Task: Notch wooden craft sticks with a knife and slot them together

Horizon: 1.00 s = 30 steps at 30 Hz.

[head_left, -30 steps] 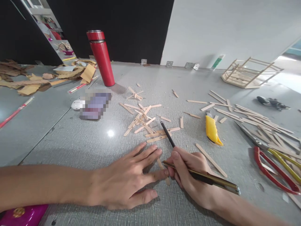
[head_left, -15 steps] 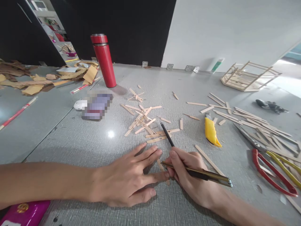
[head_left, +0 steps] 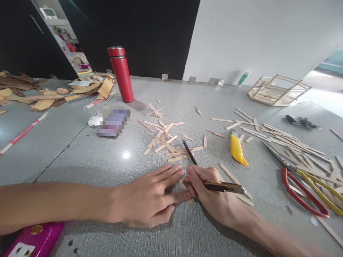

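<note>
My left hand (head_left: 150,198) lies flat on the grey table with its fingers stretched out and touching a wooden craft stick (head_left: 183,187), which is partly hidden under them. Just to its right, my right hand (head_left: 211,194) is closed around a slim dark-and-gold pen-like tool (head_left: 227,187). Its narrow end is at the stick, while the metallic end points right. A thin black rod with a pointed tip (head_left: 189,151) sticks out ahead of the same hand; where it ends is hidden by the fingers. Notched craft sticks (head_left: 178,158) lie just beyond the tip.
Loose sticks (head_left: 163,137) are piled ahead. A yellow utility knife (head_left: 237,148), red-and-yellow-handled shears (head_left: 291,167) and more sticks (head_left: 294,139) lie right, with a wooden frame (head_left: 278,91) behind. A phone (head_left: 114,123), white earbuds case (head_left: 93,121) and red flask (head_left: 122,76) stand left. A purple case (head_left: 40,237) is near.
The dark-and-gold tool has swung from slanting down to the right to nearly level. My left fingers have drawn closer together, and the view has shifted slightly.
</note>
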Tool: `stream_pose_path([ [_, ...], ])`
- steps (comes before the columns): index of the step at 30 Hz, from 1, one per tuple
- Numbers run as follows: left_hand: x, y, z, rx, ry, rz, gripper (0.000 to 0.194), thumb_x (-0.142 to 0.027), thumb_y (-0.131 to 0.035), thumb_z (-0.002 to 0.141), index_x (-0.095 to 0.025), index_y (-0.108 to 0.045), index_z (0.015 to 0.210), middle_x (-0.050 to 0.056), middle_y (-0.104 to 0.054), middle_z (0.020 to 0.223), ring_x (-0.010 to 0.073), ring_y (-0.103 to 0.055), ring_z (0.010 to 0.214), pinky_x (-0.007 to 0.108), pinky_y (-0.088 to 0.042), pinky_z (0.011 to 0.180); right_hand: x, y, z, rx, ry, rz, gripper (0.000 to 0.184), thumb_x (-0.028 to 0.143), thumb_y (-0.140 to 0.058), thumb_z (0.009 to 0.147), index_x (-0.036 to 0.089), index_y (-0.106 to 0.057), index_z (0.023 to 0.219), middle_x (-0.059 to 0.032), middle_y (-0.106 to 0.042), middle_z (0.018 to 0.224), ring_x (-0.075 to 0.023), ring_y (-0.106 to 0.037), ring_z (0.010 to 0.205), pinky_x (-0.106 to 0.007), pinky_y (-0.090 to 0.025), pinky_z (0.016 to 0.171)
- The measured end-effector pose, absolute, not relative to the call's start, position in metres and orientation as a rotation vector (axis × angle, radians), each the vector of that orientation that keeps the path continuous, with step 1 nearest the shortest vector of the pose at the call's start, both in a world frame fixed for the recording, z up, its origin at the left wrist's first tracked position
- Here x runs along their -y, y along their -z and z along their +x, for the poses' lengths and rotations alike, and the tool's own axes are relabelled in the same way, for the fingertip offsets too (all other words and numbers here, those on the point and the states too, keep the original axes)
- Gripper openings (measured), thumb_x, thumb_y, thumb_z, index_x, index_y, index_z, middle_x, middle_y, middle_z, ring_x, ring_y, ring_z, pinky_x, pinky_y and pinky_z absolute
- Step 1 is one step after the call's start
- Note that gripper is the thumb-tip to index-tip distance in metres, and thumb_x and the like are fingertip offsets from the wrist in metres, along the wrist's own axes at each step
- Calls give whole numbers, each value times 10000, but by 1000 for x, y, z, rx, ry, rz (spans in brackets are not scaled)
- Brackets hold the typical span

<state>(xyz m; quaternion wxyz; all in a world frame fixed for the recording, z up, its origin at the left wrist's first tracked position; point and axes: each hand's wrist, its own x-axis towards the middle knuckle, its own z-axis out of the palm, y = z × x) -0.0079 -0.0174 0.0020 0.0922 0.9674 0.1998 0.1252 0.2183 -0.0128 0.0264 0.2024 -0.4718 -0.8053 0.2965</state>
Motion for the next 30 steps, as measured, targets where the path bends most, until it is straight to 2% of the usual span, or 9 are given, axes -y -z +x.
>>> stream_pose_path([
  [6,16,0,-9,-567,-367,2888,584,-225,-517,990,-169,-419,1563,209,-317,1654,345,-274,1549,510,-280,1266,11,-23,220,2228,-886,-1326,462,443,-332,1103,241,-412,696,38,-494,584,-138,-463,547,-311,-410,604],
  [11,17,-1,-8,-576,-395,2890,577,-230,-544,979,-160,-450,1544,197,-303,1660,352,-307,1537,505,-288,1264,13,-11,222,1907,-1117,-1357,525,539,-358,1080,220,-499,687,34,-518,543,-109,-437,456,-257,-371,448],
  [15,17,-1,-8,-583,-398,2888,565,-232,-529,982,-167,-459,1539,204,-319,1650,353,-324,1530,507,-307,1254,13,-8,222,1800,-1107,-1378,553,557,-402,1063,219,-488,633,36,-491,490,-103,-417,417,-248,-346,405],
  [20,17,-1,-7,-581,-403,2889,571,-231,-523,983,-154,-451,1545,219,-336,1638,364,-331,1525,514,-309,1250,12,-9,222,1946,-1023,-1335,501,502,-385,1083,218,-511,691,39,-510,524,-104,-438,436,-246,-365,434],
  [24,16,0,-7,-580,-422,2884,584,-235,-533,979,-172,-444,1553,193,-343,1644,355,-347,1520,514,-303,1255,13,-9,223,2006,-961,-1327,503,471,-369,1096,223,-482,674,49,-515,517,-100,-452,428,-265,-381,491],
  [30,17,0,-8,-584,-386,2896,593,-247,-527,985,-168,-424,1564,219,-360,1630,360,-324,1528,516,-294,1258,14,-8,223,2056,-905,-1328,489,438,-369,1105,223,-482,680,53,-530,532,-105,-486,447,-295,-396,579],
])
